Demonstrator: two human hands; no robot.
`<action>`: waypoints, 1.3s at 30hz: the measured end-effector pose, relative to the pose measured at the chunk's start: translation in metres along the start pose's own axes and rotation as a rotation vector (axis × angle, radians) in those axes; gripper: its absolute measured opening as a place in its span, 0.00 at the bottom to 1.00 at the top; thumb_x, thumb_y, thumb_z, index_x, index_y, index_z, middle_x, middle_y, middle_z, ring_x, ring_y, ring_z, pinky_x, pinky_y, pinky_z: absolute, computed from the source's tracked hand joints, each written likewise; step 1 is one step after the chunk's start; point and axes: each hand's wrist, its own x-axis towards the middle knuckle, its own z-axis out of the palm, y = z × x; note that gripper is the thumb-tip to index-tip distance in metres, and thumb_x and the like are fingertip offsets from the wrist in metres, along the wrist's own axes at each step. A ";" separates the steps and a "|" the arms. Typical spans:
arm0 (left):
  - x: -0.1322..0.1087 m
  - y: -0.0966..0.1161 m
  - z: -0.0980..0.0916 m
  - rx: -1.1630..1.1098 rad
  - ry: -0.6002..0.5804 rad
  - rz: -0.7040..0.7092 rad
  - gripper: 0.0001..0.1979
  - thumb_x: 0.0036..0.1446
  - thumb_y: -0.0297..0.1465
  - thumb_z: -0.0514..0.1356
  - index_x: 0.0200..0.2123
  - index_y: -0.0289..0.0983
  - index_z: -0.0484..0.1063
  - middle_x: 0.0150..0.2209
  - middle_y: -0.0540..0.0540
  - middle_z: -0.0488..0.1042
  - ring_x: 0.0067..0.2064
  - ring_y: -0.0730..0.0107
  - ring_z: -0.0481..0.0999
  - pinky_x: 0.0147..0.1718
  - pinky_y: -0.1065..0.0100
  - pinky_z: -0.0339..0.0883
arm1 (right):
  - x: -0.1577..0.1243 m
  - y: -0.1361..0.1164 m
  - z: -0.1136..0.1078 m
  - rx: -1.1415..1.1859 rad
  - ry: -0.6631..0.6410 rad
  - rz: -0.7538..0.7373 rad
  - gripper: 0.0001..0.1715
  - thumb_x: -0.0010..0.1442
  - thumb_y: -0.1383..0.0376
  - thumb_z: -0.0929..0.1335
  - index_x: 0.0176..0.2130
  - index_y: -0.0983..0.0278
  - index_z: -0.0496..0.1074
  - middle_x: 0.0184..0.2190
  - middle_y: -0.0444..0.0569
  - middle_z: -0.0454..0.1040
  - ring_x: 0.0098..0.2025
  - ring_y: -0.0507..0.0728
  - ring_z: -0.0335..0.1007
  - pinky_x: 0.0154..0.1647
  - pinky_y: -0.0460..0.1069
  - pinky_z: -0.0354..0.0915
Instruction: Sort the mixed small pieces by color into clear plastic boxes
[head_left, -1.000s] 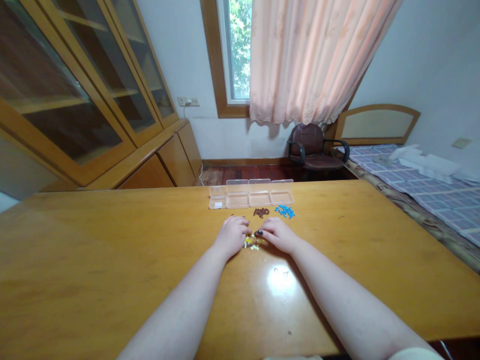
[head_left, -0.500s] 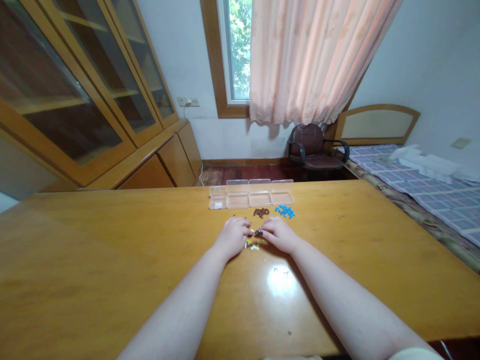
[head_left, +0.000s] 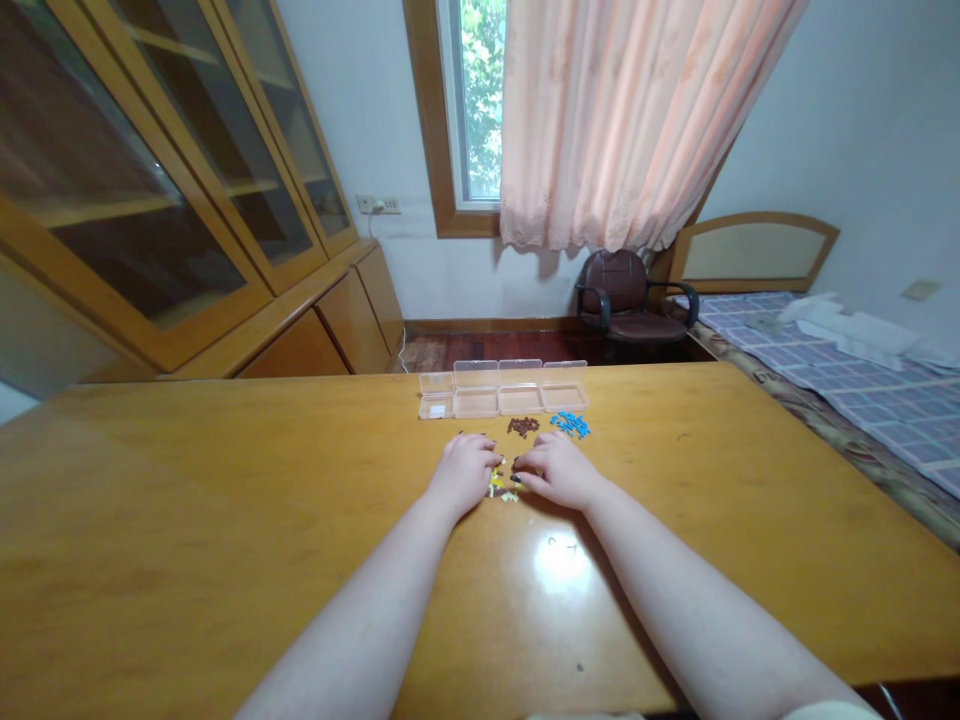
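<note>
My left hand (head_left: 466, 472) rests on the table with its fingers curled in and fingertips together. A small pale yellow piece (head_left: 504, 460) shows at those fingertips. Facing it, my right hand (head_left: 559, 470) has thumb and forefinger apart, close over the right side of a little mixed pile. Yellow and cream pieces (head_left: 510, 496) lie in that pile, partly hidden by both hands. Just beyond are a heap of small brown pieces (head_left: 523, 426) and a heap of blue pieces (head_left: 571, 425).
A row of clear plastic boxes (head_left: 476, 404) with lids raised stands behind the heaps, near the far edge of the wooden table (head_left: 225, 530). Small dark marks or bits lie by the glare spot. Beyond are a brown armchair (head_left: 626, 300), a bed (head_left: 847, 350) and a glass-door cabinet (head_left: 247, 220).
The two hands' fingertips, together at a small pale piece before, have parted. My right thumb and forefinger have opened and moved slightly down towards the pile. My left hand has barely moved.
</note>
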 end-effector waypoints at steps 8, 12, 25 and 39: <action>-0.001 -0.002 -0.004 0.052 0.062 -0.141 0.14 0.52 0.24 0.56 0.34 0.44 0.80 0.45 0.46 0.77 0.48 0.59 0.72 0.52 0.57 0.61 | -0.003 0.004 -0.007 0.018 0.017 -0.004 0.16 0.63 0.58 0.63 0.43 0.58 0.77 0.44 0.49 0.77 0.44 0.59 0.64 0.50 0.56 0.53; -0.001 -0.001 -0.006 0.047 0.089 -0.187 0.15 0.52 0.24 0.55 0.35 0.43 0.80 0.44 0.46 0.77 0.48 0.60 0.72 0.51 0.59 0.62 | -0.006 0.007 -0.013 0.022 -0.076 -0.015 0.16 0.60 0.56 0.65 0.46 0.54 0.76 0.53 0.47 0.71 0.52 0.62 0.61 0.54 0.59 0.52; 0.002 -0.001 -0.003 -0.092 0.089 -0.243 0.17 0.54 0.24 0.52 0.42 0.41 0.77 0.46 0.47 0.77 0.49 0.65 0.72 0.53 0.64 0.61 | -0.004 0.018 0.005 -0.134 -0.063 0.211 0.28 0.57 0.48 0.66 0.55 0.55 0.69 0.64 0.51 0.55 0.64 0.69 0.43 0.61 0.68 0.38; 0.002 -0.003 0.000 -0.157 0.123 -0.233 0.16 0.54 0.24 0.52 0.40 0.39 0.78 0.44 0.47 0.78 0.47 0.65 0.73 0.51 0.64 0.63 | 0.000 0.017 0.011 -0.057 0.080 0.123 0.14 0.63 0.60 0.64 0.42 0.61 0.76 0.43 0.51 0.75 0.45 0.58 0.65 0.50 0.55 0.56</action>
